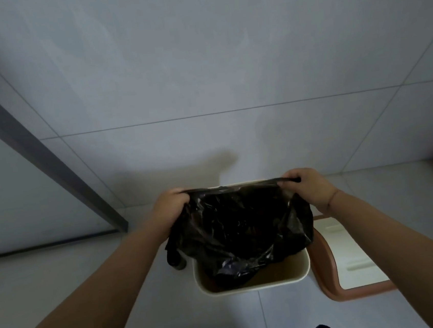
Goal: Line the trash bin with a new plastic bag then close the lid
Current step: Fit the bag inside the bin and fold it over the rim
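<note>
Gripping the black plastic bag (pixel 239 225) by its top edge, the left hand (pixel 171 206) and right hand (pixel 309 187) stretch it taut. Fingers are curled tight on the plastic. It droops into the cream trash bin (pixel 252 286), with the lid (pixel 353 256) lying beside.

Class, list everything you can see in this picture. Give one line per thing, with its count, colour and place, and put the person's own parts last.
plastic bag: one, black, held stretched open above the bin, its lower part hanging inside
trash bin: one, cream, open, on the floor at bottom centre
lid: one, brown rim with a cream panel, lying on the floor right of the bin
floor tiles: pale grey, under the bin
wall tiles: pale grey, behind the bin
grey strip: one, dark grey, running diagonally at left
left hand: one, gripping the bag's left edge
right hand: one, gripping the bag's right edge
</note>
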Demonstrator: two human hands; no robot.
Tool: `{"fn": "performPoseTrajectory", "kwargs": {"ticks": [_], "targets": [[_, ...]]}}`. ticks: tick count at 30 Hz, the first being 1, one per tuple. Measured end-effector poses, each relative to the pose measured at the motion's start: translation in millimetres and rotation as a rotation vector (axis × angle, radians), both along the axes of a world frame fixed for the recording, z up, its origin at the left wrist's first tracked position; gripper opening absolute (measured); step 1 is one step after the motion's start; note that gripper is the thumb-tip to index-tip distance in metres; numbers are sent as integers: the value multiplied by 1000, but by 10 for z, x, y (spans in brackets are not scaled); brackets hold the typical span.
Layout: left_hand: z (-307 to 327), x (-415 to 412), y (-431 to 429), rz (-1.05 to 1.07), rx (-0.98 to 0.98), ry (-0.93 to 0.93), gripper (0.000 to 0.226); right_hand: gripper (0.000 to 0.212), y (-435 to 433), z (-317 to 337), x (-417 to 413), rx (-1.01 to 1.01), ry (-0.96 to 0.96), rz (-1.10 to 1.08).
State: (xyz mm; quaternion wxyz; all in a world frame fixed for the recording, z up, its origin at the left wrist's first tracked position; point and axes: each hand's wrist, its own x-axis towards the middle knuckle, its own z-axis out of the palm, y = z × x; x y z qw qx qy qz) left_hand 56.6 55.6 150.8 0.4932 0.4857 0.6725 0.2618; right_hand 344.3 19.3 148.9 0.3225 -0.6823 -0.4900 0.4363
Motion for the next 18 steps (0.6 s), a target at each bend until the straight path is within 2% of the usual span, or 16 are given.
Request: {"fn": "performPoseTrajectory", "kwargs": {"ticks": [3, 6, 8, 10, 13, 18], "targets": [[-52, 11, 88, 262, -196, -330, 17, 14, 75, -54, -96, -56, 255, -81], [-130, 1, 202, 335, -227, -434, 21, 17, 194, -118, -165, -61, 372, -203], [-185, -17, 264, 333, -269, -425, 24, 20, 279, -181, -167, -71, 405, -347], [-250, -35, 314, 302, -331, -418, 23, 21, 344, -261, -112, -99, 356, -442], [-382, -75, 411, 294, -394, -409, 27, 10, 426, -350, -50, -216, 245, -438], [-591, -47, 397, 341, -549, -308, 24, 22, 524, -478, -93, -412, 299, -446]]}}
